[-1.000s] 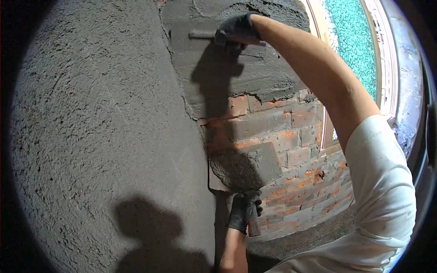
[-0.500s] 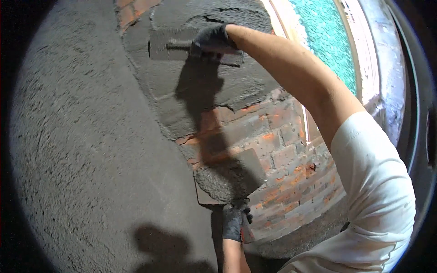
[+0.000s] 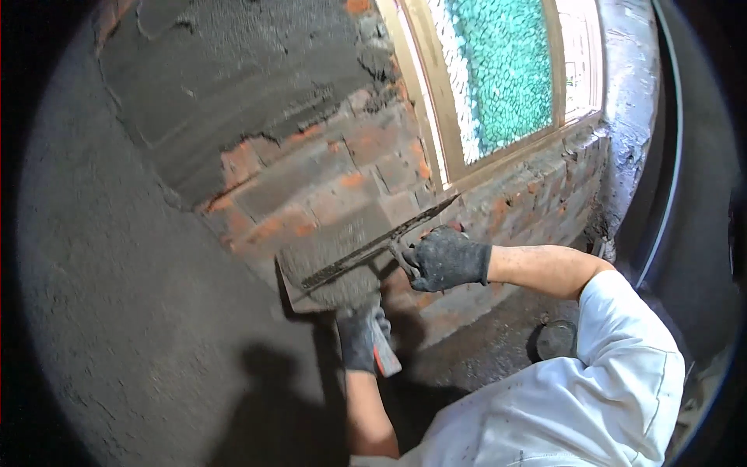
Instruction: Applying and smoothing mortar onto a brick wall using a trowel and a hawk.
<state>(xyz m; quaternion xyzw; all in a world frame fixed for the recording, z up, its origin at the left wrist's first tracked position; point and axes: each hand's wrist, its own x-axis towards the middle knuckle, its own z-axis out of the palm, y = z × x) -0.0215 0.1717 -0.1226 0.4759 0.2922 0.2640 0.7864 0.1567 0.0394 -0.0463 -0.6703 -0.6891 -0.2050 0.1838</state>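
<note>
My left hand [image 3: 357, 341], in a dark work glove, grips a plasterer's hawk [image 3: 294, 297] from below. Wet grey mortar [image 3: 348, 286] lies on its board. A grey and red handle end [image 3: 387, 359] sticks out beside the palm. My right hand [image 3: 449, 259], gloved too, is closed round the handle of a plastering trowel [image 3: 364, 254]. The long blade is seen nearly edge-on, slanting across the hawk over the mortar; whether it touches the mortar I cannot tell. Behind the tools is bare brickwork [image 3: 311, 198], with a rough-edged coat of wet mortar [image 3: 233, 86] above it.
A grey rendered wall [image 3: 117, 311] runs along the left, meeting the brick wall in a corner. At the upper right is a framed window [image 3: 506, 70] with green textured glass. Down on the floor, near my right sleeve, stands a round grey object [image 3: 557, 340].
My right hand has brought the trowel down from the mortared upper wall to the hawk. The blade has turned edge-on. The view has shifted, and my left hand still holds the hawk.
</note>
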